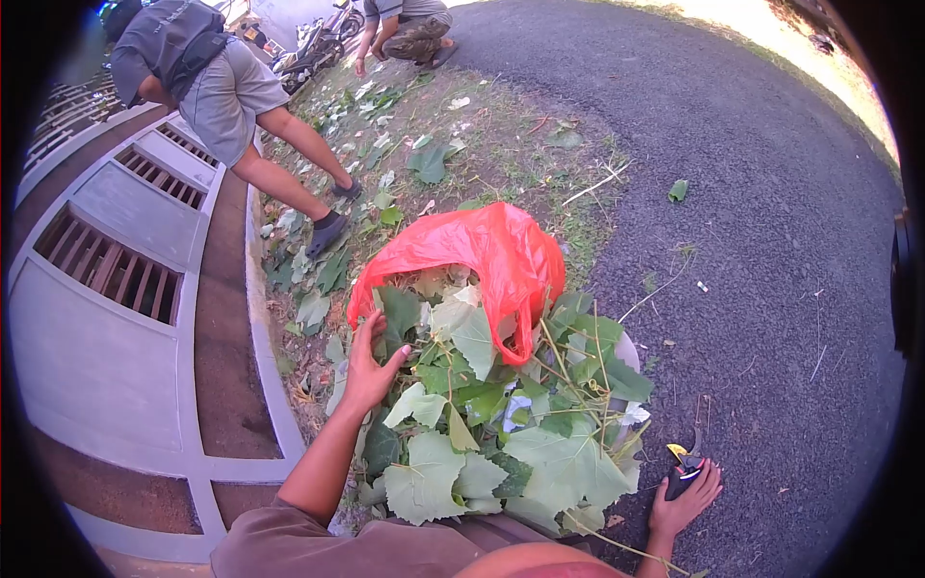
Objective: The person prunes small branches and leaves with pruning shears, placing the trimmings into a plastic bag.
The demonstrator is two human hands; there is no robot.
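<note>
A red plastic bag (462, 241) lies on the ground in front of me, its mouth toward me and leaves inside it. A heap of large green leaves and stems (482, 405) spills from the mouth toward my body. My left hand (369, 371) is at the bag's left edge, fingers spread, touching the leaves there. Over the asphalt on the right, my right hand (686, 501) is closed around the dark handle of yellow-and-black pruning shears (686, 458), whose blades point away from me.
Cut leaves (429, 162) litter the dirt strip ahead. Asphalt (771, 289) runs along the right, with a single leaf (678, 191) on it. A grey wall with barred vents (116, 260) borders the left. One person (207, 77) bends over ahead; another (409, 24) crouches farther off near a motorcycle (318, 43).
</note>
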